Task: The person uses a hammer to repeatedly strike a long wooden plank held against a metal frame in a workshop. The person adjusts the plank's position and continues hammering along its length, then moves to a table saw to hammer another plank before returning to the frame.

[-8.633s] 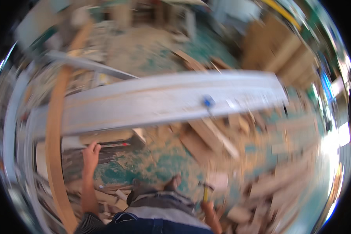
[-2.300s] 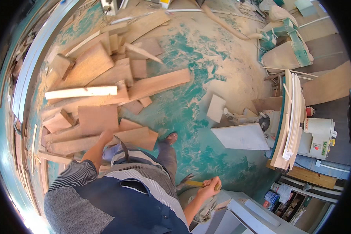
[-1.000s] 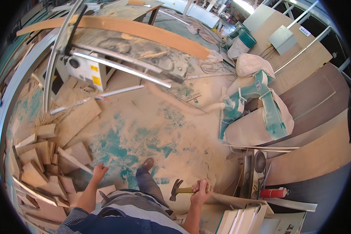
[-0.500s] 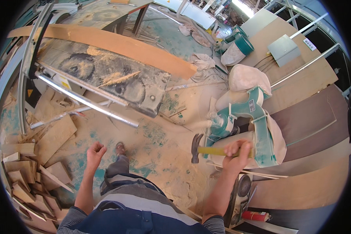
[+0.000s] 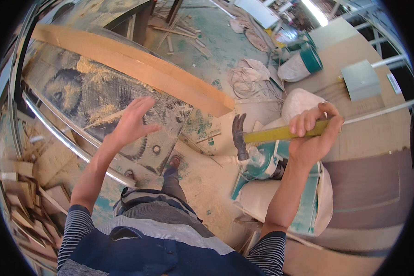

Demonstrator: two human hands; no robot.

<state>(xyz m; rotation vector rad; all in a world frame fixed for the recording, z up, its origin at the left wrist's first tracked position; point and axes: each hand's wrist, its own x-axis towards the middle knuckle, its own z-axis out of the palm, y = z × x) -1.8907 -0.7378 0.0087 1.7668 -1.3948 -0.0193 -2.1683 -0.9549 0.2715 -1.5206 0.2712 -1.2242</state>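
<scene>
My right hand point(image 5: 312, 133) is wrapped round the yellow handle of a claw hammer point(image 5: 273, 134), raised out to the right with its dark head pointing left. My left hand point(image 5: 135, 122) is open, thumb and fingers apart, with nothing in it. It hovers over the near side of a dusty machine table point(image 5: 89, 89); whether it touches is unclear. Along that table's far side lies a long, light brown board point(image 5: 138, 60), its right end jutting past the table's edge. Loose sawdust and a thin wood strip point(image 5: 105, 118) lie on the dark tabletop.
A shiny metal rail point(image 5: 69, 140) runs along the table's near side. Wood offcuts point(image 5: 25, 202) are piled at lower left. A green dust collector point(image 5: 262, 163) with cloth bags stands at right. Large brown panels point(image 5: 368, 188) lean beyond it. Scrap sticks point(image 5: 179, 32) litter the far floor.
I have come closer to the table. My left hand has risen and opened from a loose fist. My right hand has lifted the hammer higher and farther forward.
</scene>
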